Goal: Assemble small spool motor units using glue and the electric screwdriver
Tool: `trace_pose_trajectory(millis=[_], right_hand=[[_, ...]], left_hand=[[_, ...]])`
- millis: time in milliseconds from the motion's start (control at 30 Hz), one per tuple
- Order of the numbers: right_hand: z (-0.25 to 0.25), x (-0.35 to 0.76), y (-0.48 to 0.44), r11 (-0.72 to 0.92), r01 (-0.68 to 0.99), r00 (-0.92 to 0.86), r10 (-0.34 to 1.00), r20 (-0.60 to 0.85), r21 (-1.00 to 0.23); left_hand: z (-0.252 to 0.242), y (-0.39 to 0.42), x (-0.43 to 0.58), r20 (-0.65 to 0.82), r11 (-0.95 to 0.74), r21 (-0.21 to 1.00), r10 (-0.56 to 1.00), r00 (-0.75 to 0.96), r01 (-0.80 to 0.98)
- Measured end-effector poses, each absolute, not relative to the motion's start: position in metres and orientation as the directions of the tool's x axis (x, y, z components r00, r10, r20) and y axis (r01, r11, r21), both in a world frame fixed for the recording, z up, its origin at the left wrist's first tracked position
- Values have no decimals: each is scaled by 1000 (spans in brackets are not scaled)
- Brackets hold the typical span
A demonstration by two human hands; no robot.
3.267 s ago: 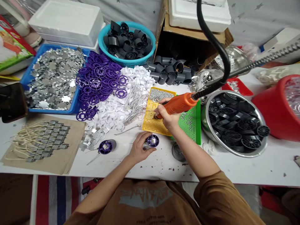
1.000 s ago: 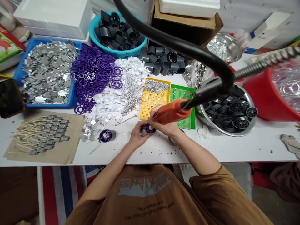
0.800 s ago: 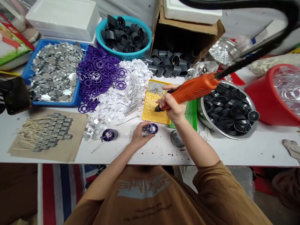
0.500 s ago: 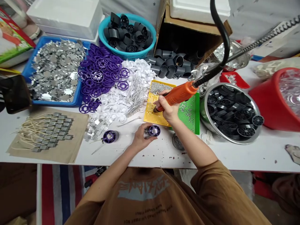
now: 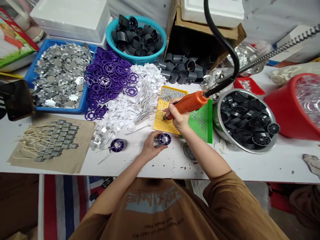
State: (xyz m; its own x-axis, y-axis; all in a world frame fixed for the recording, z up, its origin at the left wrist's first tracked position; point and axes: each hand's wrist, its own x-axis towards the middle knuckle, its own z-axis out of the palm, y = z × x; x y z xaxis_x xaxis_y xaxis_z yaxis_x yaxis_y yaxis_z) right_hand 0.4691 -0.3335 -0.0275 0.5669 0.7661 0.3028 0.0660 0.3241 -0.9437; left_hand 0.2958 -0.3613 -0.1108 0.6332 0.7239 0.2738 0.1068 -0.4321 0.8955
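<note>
My right hand [image 5: 178, 117] grips an orange hand tool [image 5: 188, 103] on a black cable, its thin dark tip down at a yellow perforated board [image 5: 163, 125]. Silver beads and several small discs lie at that board's far end. A green perforated board [image 5: 201, 128] sits just to its right. My left hand [image 5: 151, 147] holds a purple-and-black spool [image 5: 165, 139] upright on the white table [image 5: 175, 166]. A similar spool [image 5: 118, 145] stands a little to the left, apart from my hand.
Heaps surround my hands: white paper pieces [image 5: 122, 113], purple discs [image 5: 105, 86], and silver pieces in a blue tray [image 5: 60, 109]. Black wheels fill a steel bowl [image 5: 250, 150] at right. Black cylinders fill a teal basket [image 5: 136, 61]. A metal hose [image 5: 282, 50] crosses overhead.
My right hand has swung the tool from the spool in my left hand back over the yellow board. My left hand stays on the spool. The view has shifted slightly.
</note>
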Motion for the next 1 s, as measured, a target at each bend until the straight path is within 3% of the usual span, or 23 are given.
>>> trace_pose_trajectory(millis=[300, 567, 1000], right_hand=[[41, 457, -393, 450, 120, 580, 692, 431, -885], [10, 433, -435, 319, 53, 528, 795, 298, -946], [-3, 432, -430, 262, 80, 490, 830, 267, -962]], left_hand=[[-113, -359, 297, 286, -432, 899, 709, 644, 76], [-111, -356, 297, 359, -499, 866, 658, 662, 27], [-111, -356, 297, 359, -482, 876, 639, 680, -10]])
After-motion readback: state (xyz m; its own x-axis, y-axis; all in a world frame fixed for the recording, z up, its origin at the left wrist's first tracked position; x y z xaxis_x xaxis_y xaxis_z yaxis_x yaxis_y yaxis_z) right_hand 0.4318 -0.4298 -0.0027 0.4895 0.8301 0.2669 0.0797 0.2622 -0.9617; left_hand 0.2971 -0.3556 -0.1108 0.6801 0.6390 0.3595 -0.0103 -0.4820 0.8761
